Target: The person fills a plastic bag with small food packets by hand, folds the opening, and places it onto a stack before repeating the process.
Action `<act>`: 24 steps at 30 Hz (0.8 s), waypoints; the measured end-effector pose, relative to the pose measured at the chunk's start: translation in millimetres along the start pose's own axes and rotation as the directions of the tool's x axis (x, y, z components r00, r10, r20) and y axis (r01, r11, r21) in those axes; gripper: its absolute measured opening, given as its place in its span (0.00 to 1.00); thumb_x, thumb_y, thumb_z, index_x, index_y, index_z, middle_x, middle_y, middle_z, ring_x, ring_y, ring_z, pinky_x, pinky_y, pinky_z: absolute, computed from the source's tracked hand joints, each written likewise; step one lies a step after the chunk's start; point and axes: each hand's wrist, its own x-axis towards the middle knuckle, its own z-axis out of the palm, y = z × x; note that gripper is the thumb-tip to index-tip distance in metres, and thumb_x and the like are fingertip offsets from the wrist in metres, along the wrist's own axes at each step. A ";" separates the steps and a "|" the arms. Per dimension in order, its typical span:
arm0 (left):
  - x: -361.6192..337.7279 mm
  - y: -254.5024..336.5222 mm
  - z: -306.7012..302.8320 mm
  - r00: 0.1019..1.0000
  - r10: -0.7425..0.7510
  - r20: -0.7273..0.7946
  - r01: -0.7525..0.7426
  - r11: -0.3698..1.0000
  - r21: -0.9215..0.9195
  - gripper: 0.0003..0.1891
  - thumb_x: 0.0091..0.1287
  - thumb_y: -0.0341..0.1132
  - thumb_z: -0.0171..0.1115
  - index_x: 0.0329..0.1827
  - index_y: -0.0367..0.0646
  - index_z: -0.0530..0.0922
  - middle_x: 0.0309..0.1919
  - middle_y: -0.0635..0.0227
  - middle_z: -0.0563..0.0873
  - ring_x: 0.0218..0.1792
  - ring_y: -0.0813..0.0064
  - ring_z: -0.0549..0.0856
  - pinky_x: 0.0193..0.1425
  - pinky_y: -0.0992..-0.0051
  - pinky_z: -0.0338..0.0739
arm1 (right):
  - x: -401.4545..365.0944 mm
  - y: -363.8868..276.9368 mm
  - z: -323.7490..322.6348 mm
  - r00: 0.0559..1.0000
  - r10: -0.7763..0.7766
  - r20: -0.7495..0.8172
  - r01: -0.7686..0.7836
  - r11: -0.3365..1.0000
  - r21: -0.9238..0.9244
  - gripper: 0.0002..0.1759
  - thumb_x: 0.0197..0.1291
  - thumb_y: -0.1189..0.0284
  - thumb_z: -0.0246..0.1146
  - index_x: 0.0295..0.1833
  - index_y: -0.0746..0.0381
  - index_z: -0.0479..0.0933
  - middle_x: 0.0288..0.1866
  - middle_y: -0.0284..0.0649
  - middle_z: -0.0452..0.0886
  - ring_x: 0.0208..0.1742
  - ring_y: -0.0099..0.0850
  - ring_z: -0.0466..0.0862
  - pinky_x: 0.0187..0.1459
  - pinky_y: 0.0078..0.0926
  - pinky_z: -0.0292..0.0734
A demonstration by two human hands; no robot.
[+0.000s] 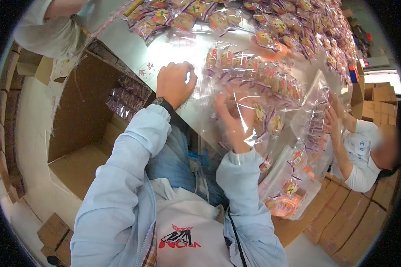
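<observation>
My left hand (176, 83), with a dark watch at the wrist, rests at the edge of the pale tabletop (136, 49). Its fingers are bent, the thumb stands apart, and nothing shows between them. Clear plastic covers my right hand (237, 119), which appears to be inside a large clear bag (211, 82). Thumb and fingers look spread there, beside small purple-edged snack packets (272, 122); glare hides part of the fingers. Rows of the same packets (254, 66) lie in the bag's far part.
Loose packets (280, 20) cover the table's far side. An open cardboard box (75, 120) holding packets stands at left. At right a co-worker (365, 151) handles another filled bag (315, 104); a third bag (289, 191) lies nearer me. Cartons (343, 222) line the floor.
</observation>
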 end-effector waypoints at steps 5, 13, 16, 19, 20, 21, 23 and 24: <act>1.2 1.3 0.8 0.999 -0.029 0.042 0.029 1.000 -0.009 0.04 0.65 0.37 0.68 0.39 0.50 0.86 0.29 0.70 0.86 0.36 0.64 0.83 0.45 0.62 0.73 | -0.8 -12.2 8.8 0.994 -0.036 0.105 0.063 0.962 -0.265 0.32 0.65 0.72 0.74 0.74 0.60 0.75 0.61 0.39 0.82 0.58 0.29 0.82 0.62 0.31 0.78; 2.8 0.8 0.2 0.999 -0.022 0.040 0.022 1.000 0.004 0.04 0.65 0.36 0.68 0.38 0.50 0.87 0.27 0.69 0.85 0.35 0.64 0.83 0.44 0.61 0.73 | -11.6 -3.7 -2.6 0.927 -0.300 0.225 0.372 0.811 -0.451 0.32 0.63 0.80 0.69 0.74 0.62 0.73 0.65 0.44 0.81 0.63 0.34 0.83 0.65 0.34 0.79; 2.0 3.3 -2.2 0.998 -0.041 0.040 0.041 0.999 -0.006 0.04 0.65 0.37 0.67 0.39 0.50 0.87 0.28 0.69 0.85 0.35 0.63 0.83 0.44 0.60 0.73 | -8.1 -4.3 11.2 0.985 -0.160 0.071 0.171 0.966 -0.194 0.30 0.65 0.80 0.69 0.73 0.62 0.74 0.59 0.41 0.83 0.54 0.28 0.85 0.56 0.29 0.82; 3.1 2.9 -2.3 0.998 -0.029 0.047 0.028 1.000 0.012 0.04 0.65 0.37 0.67 0.39 0.50 0.87 0.27 0.69 0.85 0.35 0.63 0.83 0.44 0.60 0.74 | -5.3 -5.4 9.1 0.980 -0.127 0.152 0.144 0.984 -0.108 0.29 0.66 0.80 0.70 0.72 0.62 0.74 0.61 0.41 0.83 0.54 0.29 0.85 0.56 0.29 0.82; 3.9 3.3 -2.4 0.998 -0.033 0.056 0.033 0.999 0.009 0.04 0.65 0.37 0.67 0.38 0.50 0.87 0.27 0.69 0.85 0.35 0.63 0.83 0.44 0.60 0.74 | -2.3 0.2 8.0 0.967 -0.189 0.169 0.217 0.962 -0.167 0.29 0.65 0.80 0.70 0.71 0.61 0.75 0.62 0.42 0.82 0.55 0.31 0.85 0.57 0.30 0.82; 4.1 3.6 -3.0 0.997 -0.037 0.063 0.037 0.999 0.008 0.04 0.65 0.37 0.67 0.38 0.50 0.86 0.27 0.69 0.85 0.35 0.63 0.83 0.44 0.60 0.74 | -0.5 4.2 6.7 0.969 -0.180 0.171 0.206 0.968 -0.146 0.29 0.63 0.78 0.72 0.70 0.61 0.76 0.62 0.45 0.82 0.58 0.36 0.85 0.59 0.33 0.82; 4.4 2.8 -2.7 0.999 -0.012 0.037 0.012 1.000 -0.004 0.04 0.65 0.36 0.67 0.38 0.49 0.86 0.25 0.69 0.84 0.33 0.62 0.82 0.42 0.60 0.74 | -2.9 6.4 7.3 0.973 -0.140 0.185 0.160 0.983 -0.094 0.32 0.60 0.77 0.73 0.71 0.61 0.76 0.65 0.48 0.81 0.64 0.43 0.84 0.64 0.38 0.80; 4.5 1.7 -1.5 1.000 0.018 0.002 -0.018 1.000 -0.016 0.04 0.65 0.36 0.68 0.38 0.48 0.86 0.24 0.68 0.83 0.31 0.62 0.82 0.39 0.59 0.74 | -5.4 2.7 2.6 0.972 -0.099 0.215 0.133 0.979 -0.151 0.33 0.60 0.77 0.73 0.72 0.61 0.75 0.66 0.49 0.80 0.65 0.44 0.83 0.65 0.39 0.80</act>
